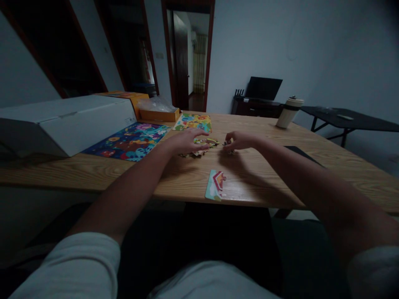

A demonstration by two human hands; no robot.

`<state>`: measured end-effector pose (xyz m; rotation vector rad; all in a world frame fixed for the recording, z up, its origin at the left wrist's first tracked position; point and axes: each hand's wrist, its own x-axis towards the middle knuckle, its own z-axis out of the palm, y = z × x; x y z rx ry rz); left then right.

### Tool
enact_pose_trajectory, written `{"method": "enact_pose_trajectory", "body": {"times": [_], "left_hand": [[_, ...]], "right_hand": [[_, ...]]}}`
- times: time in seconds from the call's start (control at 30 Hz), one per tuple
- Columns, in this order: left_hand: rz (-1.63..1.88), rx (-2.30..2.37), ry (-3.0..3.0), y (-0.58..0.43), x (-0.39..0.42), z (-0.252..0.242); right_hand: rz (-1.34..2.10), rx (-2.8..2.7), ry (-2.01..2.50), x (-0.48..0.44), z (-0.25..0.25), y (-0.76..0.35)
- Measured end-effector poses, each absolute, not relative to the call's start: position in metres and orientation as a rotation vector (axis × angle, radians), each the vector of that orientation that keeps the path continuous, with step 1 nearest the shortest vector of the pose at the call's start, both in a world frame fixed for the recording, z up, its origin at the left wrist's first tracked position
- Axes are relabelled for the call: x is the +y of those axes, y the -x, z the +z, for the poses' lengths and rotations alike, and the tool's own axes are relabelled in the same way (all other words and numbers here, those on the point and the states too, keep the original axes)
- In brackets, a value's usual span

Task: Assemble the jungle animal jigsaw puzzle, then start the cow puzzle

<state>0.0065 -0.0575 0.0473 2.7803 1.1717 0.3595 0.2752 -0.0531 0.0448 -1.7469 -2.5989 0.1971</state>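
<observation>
My left hand (186,141) reaches over a small heap of loose puzzle pieces (199,148) in the middle of the wooden table (131,174), fingers spread and resting on the heap. My right hand (239,141) is just right of it, fingers curled around a small puzzle piece (228,144). A few joined pieces (216,185) lie near the table's front edge, closer to me than both hands.
A finished dark-blue puzzle (129,142) and a yellow-green one (193,122) lie beyond the heap. A long white box (62,124) fills the left side, an orange box (157,113) behind it. A cup (289,112) stands far right, a dark flat object (301,153) beside my right arm.
</observation>
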Motion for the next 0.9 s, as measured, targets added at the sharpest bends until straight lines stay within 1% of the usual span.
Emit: {"method": "enact_pose_trajectory", "body": {"times": [0.23,0.4,0.5,0.57,0.67,0.9], "left_hand": [[0.534,1.262,-2.768,0.005,-0.044,0.046],[0.642,1.239,-2.773,0.005,-0.044,0.048],[0.668,1.218,-2.775,0.002,-0.048,0.050],[0.664,1.168,-2.792,0.001,-0.049,0.049],[0.640,1.137,-2.806,0.001,-0.047,0.047],[0.612,1.143,-2.795,0.001,-0.049,0.045]], "right_hand": [[0.156,-2.739,1.415,-0.062,0.044,-0.249],[0.213,-2.904,1.074,-0.115,0.040,-0.251],[0.214,-3.034,0.729,-0.154,0.028,-0.254],[0.107,-3.016,0.758,-0.174,0.019,-0.257],[-0.044,-2.915,0.948,-0.195,0.011,-0.260],[-0.105,-2.807,0.978,-0.211,0.004,-0.259]]}}
